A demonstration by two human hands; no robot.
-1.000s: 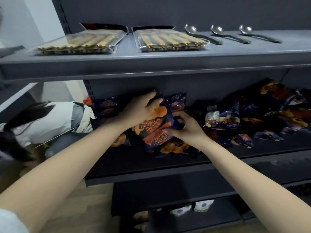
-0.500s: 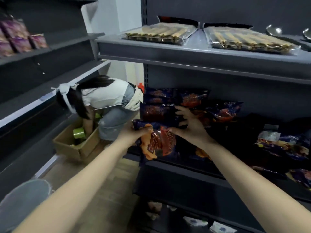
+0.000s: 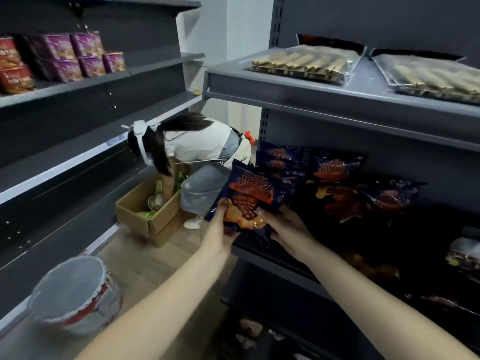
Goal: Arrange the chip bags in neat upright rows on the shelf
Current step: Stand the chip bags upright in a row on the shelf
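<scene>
Head view: the left hand [image 3: 220,233] and right hand [image 3: 285,229] each grip a lower corner of a chip bag [image 3: 250,196], held upright over the shelf [image 3: 261,258] at its front-left corner. Other bags [image 3: 335,170] stand farther back on the shelf. Left of the shelf, aisle floor lies open up to a cardboard box [image 3: 145,216].
</scene>
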